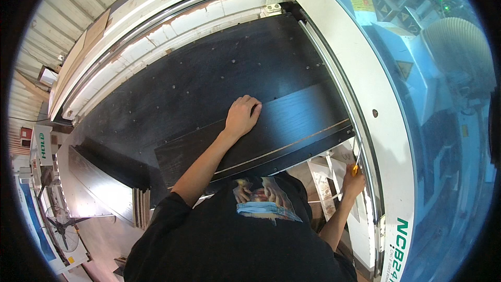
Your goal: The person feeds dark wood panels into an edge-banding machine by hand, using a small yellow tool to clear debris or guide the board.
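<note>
A long dark wood-grain board (292,120) with a pale strip along its near edge lies on the black machine bed (203,68). My left hand (242,116) rests at its far edge, fingers bent down over that edge. At the right, beside the machine's rail, my right hand (354,181) is closed round the yellow-orange handle of a screwdriver (355,169). Its thin shaft points away from me, up along the rail. Whatever the tip touches is too small to make out.
A metal guide rail (342,81) and white beam (381,89) run down the right, with a translucent blue cover (438,125) beyond. Stacked dark boards (107,183) stand at the left. A black fan (61,227) stands at the lower left.
</note>
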{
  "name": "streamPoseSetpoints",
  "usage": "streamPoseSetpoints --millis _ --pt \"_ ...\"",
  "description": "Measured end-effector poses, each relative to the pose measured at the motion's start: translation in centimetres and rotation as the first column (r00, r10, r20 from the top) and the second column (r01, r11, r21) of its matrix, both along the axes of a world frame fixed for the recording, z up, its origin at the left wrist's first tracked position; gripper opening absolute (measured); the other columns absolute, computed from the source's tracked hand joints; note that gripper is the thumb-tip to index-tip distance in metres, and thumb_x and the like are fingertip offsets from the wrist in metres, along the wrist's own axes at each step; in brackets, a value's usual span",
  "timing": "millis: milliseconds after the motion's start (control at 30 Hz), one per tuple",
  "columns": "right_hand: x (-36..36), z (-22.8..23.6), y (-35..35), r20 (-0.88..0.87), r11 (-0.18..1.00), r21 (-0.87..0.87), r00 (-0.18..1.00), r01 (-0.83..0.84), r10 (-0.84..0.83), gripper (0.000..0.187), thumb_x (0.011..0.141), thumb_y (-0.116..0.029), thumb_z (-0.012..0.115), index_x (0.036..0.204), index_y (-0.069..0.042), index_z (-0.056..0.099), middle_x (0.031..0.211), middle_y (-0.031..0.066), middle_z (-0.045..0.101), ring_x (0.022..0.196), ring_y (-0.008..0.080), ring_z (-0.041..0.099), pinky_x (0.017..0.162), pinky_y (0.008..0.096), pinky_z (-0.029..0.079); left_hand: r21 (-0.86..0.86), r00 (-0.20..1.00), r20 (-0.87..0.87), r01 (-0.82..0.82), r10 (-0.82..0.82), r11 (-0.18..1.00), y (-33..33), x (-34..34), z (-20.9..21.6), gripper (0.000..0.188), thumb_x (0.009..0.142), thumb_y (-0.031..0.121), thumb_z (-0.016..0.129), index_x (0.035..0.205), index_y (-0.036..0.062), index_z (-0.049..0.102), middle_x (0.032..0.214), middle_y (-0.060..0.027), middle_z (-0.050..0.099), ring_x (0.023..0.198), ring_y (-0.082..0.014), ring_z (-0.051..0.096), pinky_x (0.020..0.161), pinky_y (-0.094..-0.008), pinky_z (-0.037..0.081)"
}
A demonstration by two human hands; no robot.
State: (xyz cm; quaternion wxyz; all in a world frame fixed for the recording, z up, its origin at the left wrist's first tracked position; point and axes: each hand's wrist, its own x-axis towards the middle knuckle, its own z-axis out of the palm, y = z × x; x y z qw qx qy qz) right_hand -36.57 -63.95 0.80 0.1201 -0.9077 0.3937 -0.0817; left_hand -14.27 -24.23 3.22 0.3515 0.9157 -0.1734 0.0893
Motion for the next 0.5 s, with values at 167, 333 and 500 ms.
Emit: streamPoseSetpoints --millis 167,333,500 --pt "0.4 1.5 2.9 0.360 0.993 -0.116 0.932 -0.002 0.044 0.037 0.093 -0.019 0.073 0.127 -0.006 0.068 0.118 0.0237 0.069 0.107 0.0437 0.067 0.089 0.0510 0.054 -0.004 1.000 0.018 0.003 -0.003 1.000 -0.1 -0.1 0.3 0.013 0.094 0.015 0.067 0.096 0.0030 0.072 0.095 -0.0140 0.067 0.091 -0.0330 0.065 0.085 -0.0446 0.053" --pt "4.3 4.2 6.5 0.581 0.949 -0.271 0.760 -0.158 0.292 0.031 0.088 -0.001 0.071 0.119 -0.004 0.066 0.119 0.0167 0.064 0.116 0.0362 0.059 0.099 0.0466 0.047 0.011 1.000 -0.005 -0.003 0.003 1.000 0.1 0.0 0.3 0.015 0.095 0.016 0.067 0.098 0.0022 0.073 0.096 -0.0144 0.068 0.091 -0.0330 0.065 0.085 -0.0439 0.053" --pt "10.7 4.1 8.6 0.488 0.926 -0.164 0.787 -0.341 0.377 0.039 0.090 -0.013 0.073 0.127 -0.006 0.065 0.131 0.0218 0.059 0.126 0.0410 0.054 0.106 0.0520 0.043 0.020 1.000 -0.012 0.028 -0.028 0.999 0.3 -0.1 0.7 0.018 0.095 0.017 0.068 0.105 0.0033 0.073 0.102 -0.0138 0.069 0.098 -0.0325 0.064 0.091 -0.0446 0.051"
